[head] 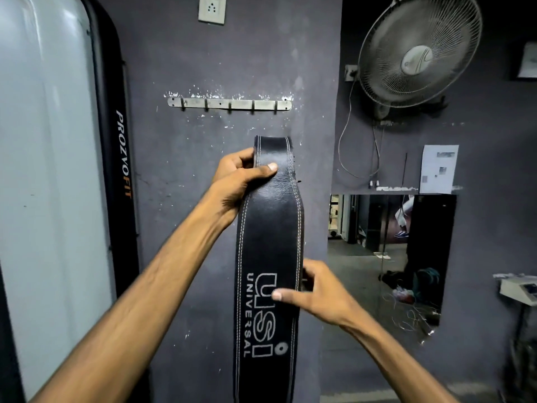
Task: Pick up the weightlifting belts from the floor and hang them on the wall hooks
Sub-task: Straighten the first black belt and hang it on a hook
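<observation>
A black leather weightlifting belt [268,237] with white stitching and white "USI UNIVERSAL" lettering hangs upright in front of the grey wall. My left hand [241,175] grips it near its folded top end, thumb across the front. My right hand [316,289] holds its right edge lower down, thumb on the lettering. A metal rail with several hooks [229,104] is fixed to the wall just above the belt's top. All its hooks are bare. The belt's lower end runs out of the frame.
A gym machine with a black "PROZVOFIT" frame [123,158] and pale panel stands at left. A wall fan [418,53] with dangling cord is at upper right. A mirror [386,257] sits lower right, a socket [212,8] above the rail.
</observation>
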`<action>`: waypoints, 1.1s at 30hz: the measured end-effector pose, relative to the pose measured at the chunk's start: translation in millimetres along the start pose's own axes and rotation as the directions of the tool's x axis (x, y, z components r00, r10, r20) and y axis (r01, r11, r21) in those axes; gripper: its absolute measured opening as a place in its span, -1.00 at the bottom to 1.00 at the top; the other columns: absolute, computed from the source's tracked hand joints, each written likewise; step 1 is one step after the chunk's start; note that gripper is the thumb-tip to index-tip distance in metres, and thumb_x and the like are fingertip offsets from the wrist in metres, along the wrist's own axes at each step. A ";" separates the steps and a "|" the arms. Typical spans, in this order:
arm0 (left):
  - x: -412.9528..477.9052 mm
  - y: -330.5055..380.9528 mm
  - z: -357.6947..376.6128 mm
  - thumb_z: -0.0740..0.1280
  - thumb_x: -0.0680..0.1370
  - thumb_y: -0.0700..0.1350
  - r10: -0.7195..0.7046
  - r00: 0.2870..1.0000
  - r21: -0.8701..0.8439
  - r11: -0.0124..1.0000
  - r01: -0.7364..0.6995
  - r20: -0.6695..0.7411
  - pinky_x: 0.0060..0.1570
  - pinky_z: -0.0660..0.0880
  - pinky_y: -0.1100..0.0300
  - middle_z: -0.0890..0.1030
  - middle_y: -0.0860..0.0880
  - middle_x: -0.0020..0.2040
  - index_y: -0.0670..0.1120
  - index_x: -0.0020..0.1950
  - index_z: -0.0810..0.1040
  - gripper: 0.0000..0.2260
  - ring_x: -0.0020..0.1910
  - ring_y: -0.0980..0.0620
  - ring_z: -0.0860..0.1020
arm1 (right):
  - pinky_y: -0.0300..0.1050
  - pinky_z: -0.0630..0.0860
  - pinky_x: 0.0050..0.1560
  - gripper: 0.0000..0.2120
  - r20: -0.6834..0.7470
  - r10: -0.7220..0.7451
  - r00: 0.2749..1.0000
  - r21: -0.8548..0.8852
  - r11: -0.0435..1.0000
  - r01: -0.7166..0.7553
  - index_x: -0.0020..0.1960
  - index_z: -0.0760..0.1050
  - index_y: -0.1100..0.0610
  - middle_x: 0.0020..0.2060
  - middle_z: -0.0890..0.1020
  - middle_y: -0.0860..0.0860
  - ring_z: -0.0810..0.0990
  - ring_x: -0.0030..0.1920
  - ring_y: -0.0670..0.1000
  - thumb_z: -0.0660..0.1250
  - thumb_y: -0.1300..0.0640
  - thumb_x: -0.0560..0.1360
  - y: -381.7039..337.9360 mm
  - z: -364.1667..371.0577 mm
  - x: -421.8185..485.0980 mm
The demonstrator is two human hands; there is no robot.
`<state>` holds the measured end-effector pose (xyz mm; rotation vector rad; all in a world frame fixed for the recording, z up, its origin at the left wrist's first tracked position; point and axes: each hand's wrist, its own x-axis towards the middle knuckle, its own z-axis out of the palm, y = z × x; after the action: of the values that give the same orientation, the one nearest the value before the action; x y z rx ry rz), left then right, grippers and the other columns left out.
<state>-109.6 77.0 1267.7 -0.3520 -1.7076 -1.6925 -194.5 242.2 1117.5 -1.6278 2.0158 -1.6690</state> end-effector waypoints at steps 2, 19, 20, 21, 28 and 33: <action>-2.4 -3.7 -3.7 0.39 0.48 -0.39 0.006 1.000 0.039 0.999 -0.006 0.014 0.12 0.59 0.02 0.64 -0.26 0.08 -0.34 0.22 0.56 -0.70 0.02 -0.13 0.61 | -0.20 0.58 0.13 -0.63 0.076 0.043 0.996 -0.058 0.998 -0.038 0.16 0.62 0.00 0.09 0.75 -0.06 0.70 0.11 -0.12 0.60 0.21 0.40 3.1 -2.5 1.0; -15.9 -32.4 -32.2 0.31 0.61 0.01 -0.205 0.978 0.289 0.939 0.188 0.027 -0.34 0.43 0.32 0.49 0.11 -0.48 -0.20 -0.08 0.62 -0.72 -0.50 0.17 0.43 | -0.28 0.31 -0.48 -0.83 -0.282 0.081 0.956 0.373 0.927 0.031 -0.15 0.51 0.18 -0.48 0.45 -0.02 0.37 -0.50 -0.12 0.28 0.25 0.62 -64.5 -19.0 97.8; -9.6 -31.3 -30.1 0.30 0.62 0.00 -0.212 0.977 0.251 0.946 0.204 0.004 -0.37 0.43 0.35 0.53 0.10 -0.50 -0.18 -0.07 0.62 -0.74 -0.51 0.20 0.46 | -0.25 0.32 -0.45 -0.86 -0.279 0.040 0.959 0.345 0.937 0.061 -0.11 0.55 0.20 -0.40 0.48 0.06 0.38 -0.45 -0.08 0.29 0.26 0.62 -59.8 -17.1 94.7; -2.6 -30.8 -28.4 0.31 0.61 0.00 -0.219 0.975 0.213 0.952 0.219 -0.022 -0.33 0.48 0.33 0.62 0.05 -0.41 -0.21 -0.01 0.64 -0.72 -0.43 0.17 0.54 | -0.22 0.33 -0.44 -0.88 -0.276 0.013 0.961 0.333 0.939 0.083 -0.04 0.58 0.24 -0.33 0.49 0.14 0.39 -0.41 -0.04 0.29 0.27 0.62 -56.6 -15.0 90.9; 12.9 -57.1 -13.7 0.38 0.57 -0.14 -0.223 0.967 0.124 0.963 0.238 -0.123 -0.41 0.49 0.36 0.62 0.02 -0.39 -0.31 0.08 0.62 -0.77 -0.44 0.17 0.53 | -0.22 0.40 -0.44 -0.83 -0.113 0.096 0.989 0.430 0.902 -0.039 0.03 0.57 0.22 -0.30 0.47 0.16 0.40 -0.38 -0.02 0.33 0.11 0.60 -32.1 -36.2 90.7; 8.7 -84.9 -22.0 0.41 0.54 -0.22 -0.097 0.987 0.229 0.965 0.125 -0.131 -0.51 0.36 0.33 0.53 -0.07 -0.35 -0.29 0.03 0.56 -0.85 -0.49 0.15 0.43 | -0.12 0.47 -0.27 -0.50 -0.112 0.319 0.941 0.475 0.849 -0.231 0.06 0.58 0.16 -0.13 0.57 0.17 0.51 -0.24 0.06 0.28 -0.29 0.53 -25.4 -53.7 125.3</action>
<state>-163.4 44.2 1206.1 -0.0441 -1.8444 -1.5320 -265.9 191.5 1225.1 -1.0056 1.6416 -2.0370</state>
